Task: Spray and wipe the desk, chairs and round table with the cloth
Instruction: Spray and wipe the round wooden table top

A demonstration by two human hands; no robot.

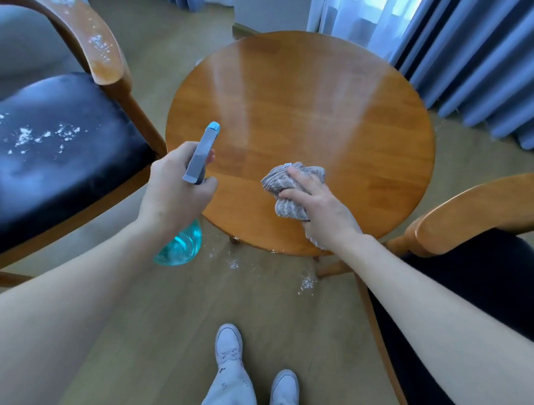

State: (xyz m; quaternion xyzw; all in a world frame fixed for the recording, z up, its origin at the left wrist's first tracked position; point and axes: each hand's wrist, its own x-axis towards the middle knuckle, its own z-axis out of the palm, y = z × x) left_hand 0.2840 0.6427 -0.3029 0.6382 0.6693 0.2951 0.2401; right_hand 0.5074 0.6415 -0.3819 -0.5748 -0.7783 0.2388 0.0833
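Two wooden chairs (58,150) flanking round table (332,114), right hand (320,207) grip clutching cloth (285,184), left hand (176,188) grip around spray bottle (192,190)

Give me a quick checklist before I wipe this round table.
1. Cloth in right hand: ok, bunched and gripped.
2. Cloth on the table: ok, at its near edge.
3. Spray bottle held clear: ok, left hand grips it over the table's left edge.
4. Tabletop free of objects: ok.
5. Tabletop wet with spray: cannot tell, glare only.
6. Left chair wiped: not ok, white foam on seat and armrest.
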